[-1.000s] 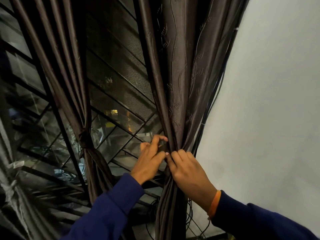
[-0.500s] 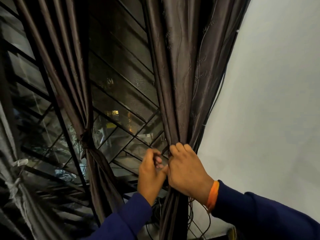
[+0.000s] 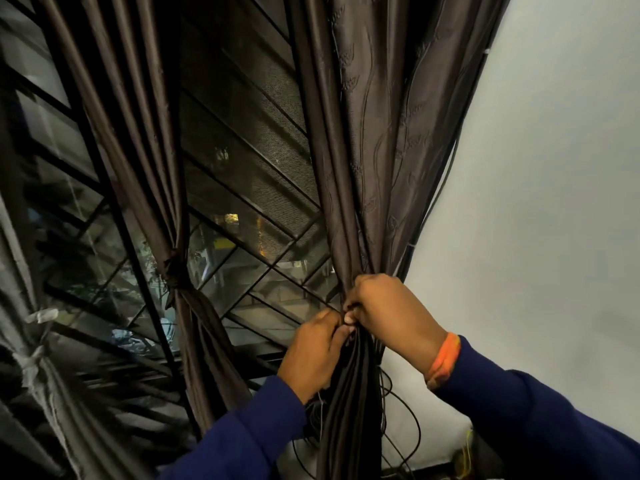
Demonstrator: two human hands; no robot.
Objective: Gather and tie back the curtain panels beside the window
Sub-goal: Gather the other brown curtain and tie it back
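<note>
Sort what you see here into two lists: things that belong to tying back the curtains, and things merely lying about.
Part of the job: right curtain panel, left hand, right hand, already knotted curtain panel.

Lying about: black cables, orange wristband, window grille, white wall.

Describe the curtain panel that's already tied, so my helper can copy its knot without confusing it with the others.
Start at the white wall and go left past the brown panel both hands are bunching. The next brown panel, before the window grille, is it: alone among the brown ones, it has a knot and nobody holding it.
</note>
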